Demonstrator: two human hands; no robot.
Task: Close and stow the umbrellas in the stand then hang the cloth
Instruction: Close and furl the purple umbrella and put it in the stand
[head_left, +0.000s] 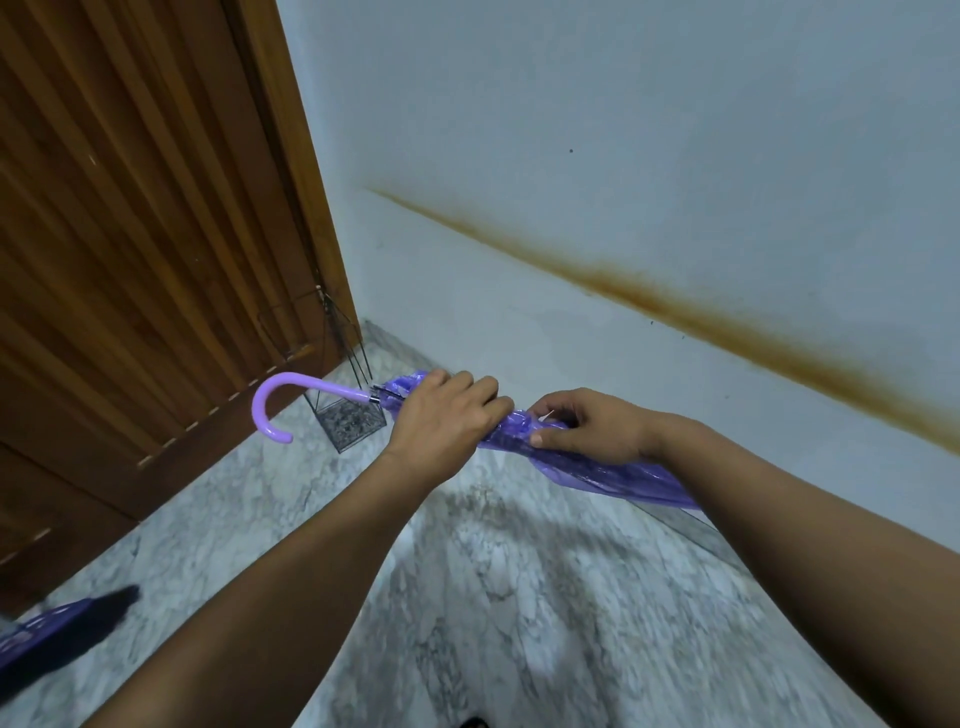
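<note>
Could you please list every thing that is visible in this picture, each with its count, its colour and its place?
purple umbrella: one, translucent purple with a lilac hooked handle, folded, held level above the floor in both hands
wire stand: one, dark thin wire, on the floor in the corner between door and wall, nothing in it
second umbrella: one, purple and dark, on the floor at the lower left edge, partly cut off
door: one, brown wood, left side
wall: one, pale, with a brown stain line across it, right side
floor: grey-white marble, lower part
left hand: one, closed around the canopy near the handle
right hand: one, pinching the canopy beside the left hand
</note>
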